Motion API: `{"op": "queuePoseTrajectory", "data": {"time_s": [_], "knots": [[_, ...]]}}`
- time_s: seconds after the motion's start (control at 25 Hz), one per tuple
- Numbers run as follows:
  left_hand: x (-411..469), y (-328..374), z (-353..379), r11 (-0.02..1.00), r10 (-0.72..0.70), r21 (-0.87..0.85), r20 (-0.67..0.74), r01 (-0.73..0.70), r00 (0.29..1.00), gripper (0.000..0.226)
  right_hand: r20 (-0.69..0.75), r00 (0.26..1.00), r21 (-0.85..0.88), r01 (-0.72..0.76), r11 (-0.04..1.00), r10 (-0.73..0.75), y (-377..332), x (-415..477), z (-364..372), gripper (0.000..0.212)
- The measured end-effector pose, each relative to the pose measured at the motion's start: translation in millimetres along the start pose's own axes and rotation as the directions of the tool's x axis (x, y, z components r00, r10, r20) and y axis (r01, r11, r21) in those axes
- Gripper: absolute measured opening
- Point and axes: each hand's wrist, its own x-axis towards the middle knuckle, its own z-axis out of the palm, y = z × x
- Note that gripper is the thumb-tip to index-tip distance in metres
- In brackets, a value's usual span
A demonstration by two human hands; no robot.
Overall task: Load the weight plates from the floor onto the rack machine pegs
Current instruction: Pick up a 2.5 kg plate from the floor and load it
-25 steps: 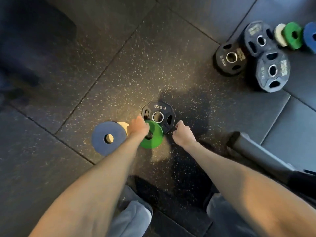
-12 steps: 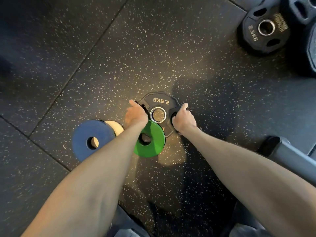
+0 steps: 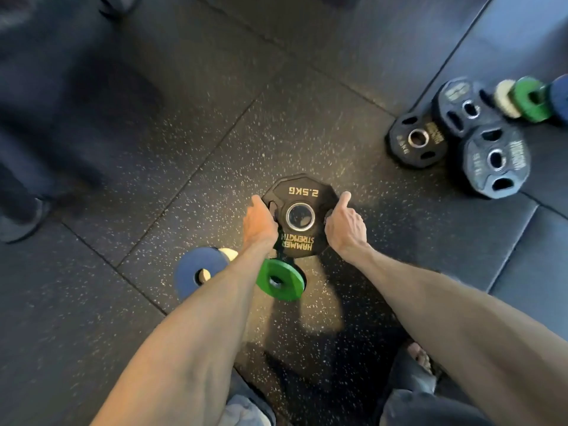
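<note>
Change: the 2.5KG plate (image 3: 301, 192) has come clear of the green plate (image 3: 281, 279), which covered its near edge half a second ago.
Left hand (image 3: 259, 222): fingers curled into the plate's left slot, thumb on the rim.
Right hand (image 3: 345, 227): grips the right slot likewise.
Plate: between both hands, over the floor (image 3: 215, 149); touching it or not, I cannot tell.
Nearby: green plate just beside its near edge; blue plate (image 3: 196, 269) further left.
</note>
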Motion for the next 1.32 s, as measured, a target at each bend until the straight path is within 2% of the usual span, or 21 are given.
{"op": "queuePoseTrajectory", "data": {"time_s": [0.2,0.32,0.36,0.48,0.64,0.76,0.84,1.0,1.12,1.32], "knots": [[-84,116,-153,0.995,0.099,0.016,-0.056,-0.098,0.994,0.035,-0.097,0.995,0.088,-0.021,0.996,0.029,-58,-61,-182,0.058],[-150,185,-244,0.988,0.151,-0.014,-0.112,-0.153,0.982,0.044,-0.217,0.976,0.048,-0.005,0.999,0.015,-89,-107,-297,0.062],[-174,206,-272,0.982,0.181,-0.023,-0.13,-0.185,0.975,0.047,-0.28,0.96,0.07,0.013,0.997,0.007,-99,-126,-334,0.059],[-236,259,-337,0.954,0.276,-0.071,-0.167,-0.291,0.946,0.042,-0.411,0.901,0.35,0.016,0.937,0.138,-122,-181,-425,0.043],[-310,308,-401,0.852,0.502,-0.082,-0.159,-0.518,0.85,0.039,-0.624,0.751,0.395,0.067,0.916,0.214,-135,-263,-507,0.021],[-365,333,-427,0.702,0.702,-0.057,-0.118,-0.71,0.703,0.034,-0.691,0.608,0.522,0.045,0.852,0.392,-132,-331,-546,0.021],[-409,346,-432,0.576,0.809,-0.096,-0.075,-0.812,0.582,0.031,-0.722,0.475,0.576,0.009,0.818,0.503,-122,-383,-566,0.024],[-506,367,-411,0.3,0.953,-0.202,0.017,-0.932,0.303,0.03,-0.718,0.229,0.672,-0.019,0.74,0.658,-76,-492,-596,0.026],[-595,375,-378,0.123,0.991,-0.278,0.093,-0.953,0.101,0.034,-0.665,0.029,0.745,-0.047,0.666,0.746,-28,-582,-600,0.024],[-758,358,-308,-0.064,0.96,-0.393,0.227,-0.917,-0.165,0.026,-0.521,-0.301,0.847,-0.062,0.528,0.799,62,-726,-579,0.022]]}}
